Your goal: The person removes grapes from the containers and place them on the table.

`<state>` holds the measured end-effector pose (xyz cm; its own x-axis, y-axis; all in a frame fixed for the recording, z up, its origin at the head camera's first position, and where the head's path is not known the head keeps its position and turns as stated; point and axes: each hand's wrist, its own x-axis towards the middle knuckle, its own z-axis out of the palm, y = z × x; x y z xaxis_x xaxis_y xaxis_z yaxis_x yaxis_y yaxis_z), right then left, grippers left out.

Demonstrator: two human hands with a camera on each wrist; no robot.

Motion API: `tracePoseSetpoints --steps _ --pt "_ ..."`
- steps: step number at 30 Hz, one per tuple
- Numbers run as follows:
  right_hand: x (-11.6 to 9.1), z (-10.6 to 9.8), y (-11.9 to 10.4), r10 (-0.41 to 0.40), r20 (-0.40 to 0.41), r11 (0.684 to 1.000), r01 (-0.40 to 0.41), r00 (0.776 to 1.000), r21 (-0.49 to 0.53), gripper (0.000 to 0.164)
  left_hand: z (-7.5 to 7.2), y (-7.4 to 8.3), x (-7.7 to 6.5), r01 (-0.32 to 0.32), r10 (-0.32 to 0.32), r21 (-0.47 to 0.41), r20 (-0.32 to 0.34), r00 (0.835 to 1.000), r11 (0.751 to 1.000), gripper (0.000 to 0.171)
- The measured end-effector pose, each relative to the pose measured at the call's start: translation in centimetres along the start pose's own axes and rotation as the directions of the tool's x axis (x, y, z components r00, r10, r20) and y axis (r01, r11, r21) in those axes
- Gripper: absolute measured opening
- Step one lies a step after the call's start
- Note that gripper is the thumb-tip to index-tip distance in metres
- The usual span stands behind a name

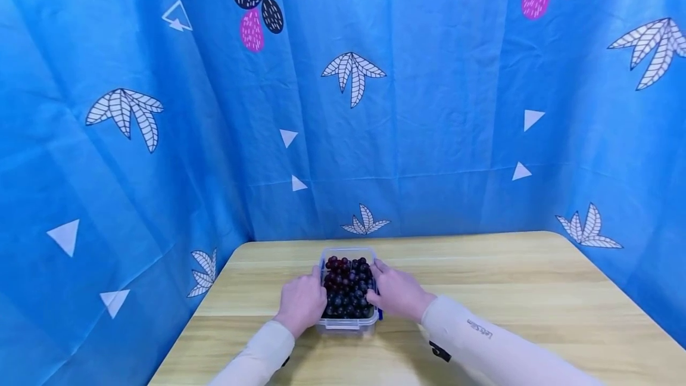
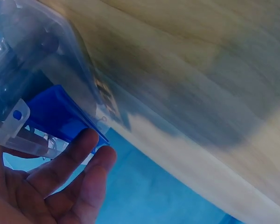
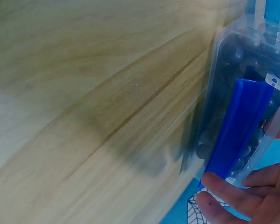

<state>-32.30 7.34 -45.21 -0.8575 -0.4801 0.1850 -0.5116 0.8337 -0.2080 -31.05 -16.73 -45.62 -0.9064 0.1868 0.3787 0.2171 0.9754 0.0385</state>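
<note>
A clear plastic food box (image 1: 343, 324) stands on the table, filled with dark red and near-black grapes (image 1: 348, 286). My left hand (image 1: 302, 301) grips the box's left side. On the opposite side, my right hand (image 1: 399, 294) holds the box, its thumb over the rim. Seen from the left wrist, fingertips touch a blue side latch (image 2: 60, 114) that hangs outward from the wall. The right wrist view has a second blue latch (image 3: 238, 126) hanging down, with a fingertip at its lower end. No lid shows on the box.
The light wood-grain table (image 1: 509, 290) has rounded far corners. A blue patterned curtain (image 1: 429, 106) hangs behind it and along both sides. The box sits near the table's far edge. A dark strap (image 1: 440, 351) shows under the right forearm.
</note>
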Motion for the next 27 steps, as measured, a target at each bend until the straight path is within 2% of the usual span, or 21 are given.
tracePoseSetpoints --steps 9,14,18,22,27 --pt "-0.9 -0.6 -0.3 -0.012 -0.018 1.0 0.012 1.0 0.009 0.067 -0.5 0.2 -0.2 -0.022 0.022 -0.035 -0.007 1.0 0.999 0.022" --pt "-1.2 -0.7 -0.3 -0.012 -0.03 1.0 0.012 0.999 -0.01 0.067 -0.4 0.2 -0.2 0.023 -0.02 -0.1 0.029 0.999 0.995 0.031" --pt "-1.2 -0.6 -0.4 -0.015 -0.032 1.0 0.015 0.999 -0.019 0.067 -0.1 -0.1 0.0 0.064 -0.058 -0.118 0.05 0.997 0.991 0.03" --pt "-1.4 -0.6 -0.4 -0.011 -0.036 1.0 0.01 0.999 -0.015 0.067 0.2 -0.3 0.5 0.074 -0.067 -0.143 0.049 0.997 0.987 0.026" --pt "-1.8 -0.7 -0.3 -0.01 -0.035 1.0 0.01 0.999 -0.007 0.067 0.5 -0.3 1.0 0.094 -0.082 -0.169 0.071 0.994 0.981 0.031"
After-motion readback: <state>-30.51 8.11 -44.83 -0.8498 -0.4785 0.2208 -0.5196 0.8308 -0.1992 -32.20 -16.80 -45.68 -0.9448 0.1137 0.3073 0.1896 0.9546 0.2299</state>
